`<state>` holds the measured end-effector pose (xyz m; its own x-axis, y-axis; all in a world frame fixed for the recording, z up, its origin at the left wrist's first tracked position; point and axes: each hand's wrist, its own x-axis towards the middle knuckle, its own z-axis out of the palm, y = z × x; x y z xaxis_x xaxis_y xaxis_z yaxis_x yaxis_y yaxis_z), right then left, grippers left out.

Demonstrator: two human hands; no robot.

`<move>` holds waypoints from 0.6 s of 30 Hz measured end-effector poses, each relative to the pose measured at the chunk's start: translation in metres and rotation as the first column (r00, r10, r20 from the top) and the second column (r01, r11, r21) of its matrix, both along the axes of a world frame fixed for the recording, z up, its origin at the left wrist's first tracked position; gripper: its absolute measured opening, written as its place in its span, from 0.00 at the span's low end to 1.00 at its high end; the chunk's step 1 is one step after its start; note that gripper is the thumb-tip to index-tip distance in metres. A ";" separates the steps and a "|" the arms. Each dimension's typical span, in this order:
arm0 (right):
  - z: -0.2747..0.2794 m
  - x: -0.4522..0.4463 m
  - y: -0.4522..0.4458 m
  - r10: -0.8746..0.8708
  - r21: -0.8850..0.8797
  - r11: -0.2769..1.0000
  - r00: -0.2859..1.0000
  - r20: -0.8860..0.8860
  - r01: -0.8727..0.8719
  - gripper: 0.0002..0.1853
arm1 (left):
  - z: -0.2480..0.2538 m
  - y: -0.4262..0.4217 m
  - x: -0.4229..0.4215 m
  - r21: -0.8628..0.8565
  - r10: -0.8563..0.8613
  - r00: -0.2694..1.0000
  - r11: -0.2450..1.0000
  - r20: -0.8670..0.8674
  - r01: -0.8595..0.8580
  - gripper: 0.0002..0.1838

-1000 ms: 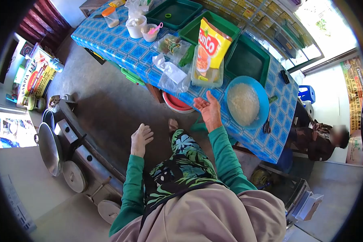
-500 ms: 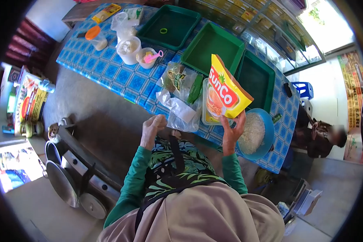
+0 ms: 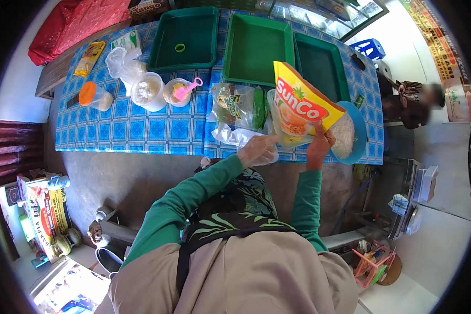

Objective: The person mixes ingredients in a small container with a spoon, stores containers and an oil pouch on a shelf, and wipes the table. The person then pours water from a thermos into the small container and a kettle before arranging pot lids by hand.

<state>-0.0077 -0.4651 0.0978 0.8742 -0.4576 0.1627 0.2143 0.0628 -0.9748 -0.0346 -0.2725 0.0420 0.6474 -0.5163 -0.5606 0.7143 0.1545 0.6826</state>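
My right hand [image 3: 321,147] grips the lower right side of a yellow and red SunCo pouch [image 3: 301,111], which is tilted over a clear plastic tub [image 3: 294,142]. The pouch hides most of that tub. My left hand [image 3: 257,150] is at the tub's left side with its fingers pressed together; what they hold, if anything, is hidden. Beneath and beside this hand lies a crumpled white plastic bag [image 3: 234,137]. Behind it are a clear printed bag [image 3: 234,106] and a green packet [image 3: 259,109]. Right of the pouch stands a blue bowl [image 3: 359,135] of pale, crumbly food.
Green trays [image 3: 259,48] line the table's back. On the left are a white tub of powder [image 3: 147,93], a smaller cup with a pink scoop [image 3: 184,91], an orange-lidded jar [image 3: 95,97] and a yellow packet [image 3: 90,58]. A person [image 3: 411,104] is beyond the right end.
My left hand has moved right, from in front of the table to beside the clear tub. My right hand still holds the pouch. The view has turned, showing the table more squarely.
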 end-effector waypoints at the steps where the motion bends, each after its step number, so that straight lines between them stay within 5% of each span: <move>1: 0.002 -0.005 0.002 -0.002 -0.002 1.000 1.000 -0.009 0.002 0.15 | -0.003 0.012 -0.005 -0.002 -0.002 1.000 1.000 -0.009 0.002 0.37; 3: 0.017 -0.021 -0.002 -0.158 -0.310 0.938 0.987 0.012 0.154 0.16 | -0.002 0.046 -0.017 -0.008 0.090 0.985 0.996 -0.145 -0.092 0.36; 4: 0.030 -0.035 0.003 -0.160 -0.313 0.937 0.987 0.008 0.154 0.16 | 0.005 0.059 -0.020 0.120 0.232 0.959 0.970 -0.166 -0.214 0.36; 6: 0.057 -0.061 0.026 -0.184 -0.733 0.568 0.926 0.330 0.374 0.18 | 0.018 0.080 -0.019 0.323 0.483 0.871 0.842 -0.090 -0.433 0.33; 8: 0.058 -0.064 0.063 0.270 -0.825 0.557 0.918 0.290 0.097 0.23 | 0.014 0.091 -0.006 0.392 0.571 0.821 0.758 -0.012 -0.521 0.31; 10: 0.034 -0.047 0.104 0.450 -0.902 0.411 0.890 0.073 -0.134 0.31 | -0.004 0.094 0.016 0.368 0.660 0.732 0.646 0.169 -0.669 0.22; 15: -0.055 0.027 0.138 0.256 -0.986 0.165 0.965 0.049 0.006 0.38 | 0.001 0.087 0.039 0.167 0.757 0.609 0.585 0.238 -0.793 0.12; 17: -0.075 0.046 0.130 0.312 -0.932 0.186 0.918 -0.245 -0.312 0.35 | 0.037 0.089 0.038 0.041 0.689 0.651 0.676 0.317 -0.735 0.15; 18: -0.070 0.049 0.128 0.314 -0.931 0.187 0.917 -0.247 -0.314 0.35 | 0.058 0.089 0.033 -0.023 0.716 0.575 0.633 0.395 -0.773 0.19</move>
<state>0.0409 -0.3373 0.0281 0.9055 0.3398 0.2543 0.4162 -0.8283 -0.3750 -0.0017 -0.1831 0.1004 0.9212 0.3007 -0.2470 0.1090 0.4099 0.9056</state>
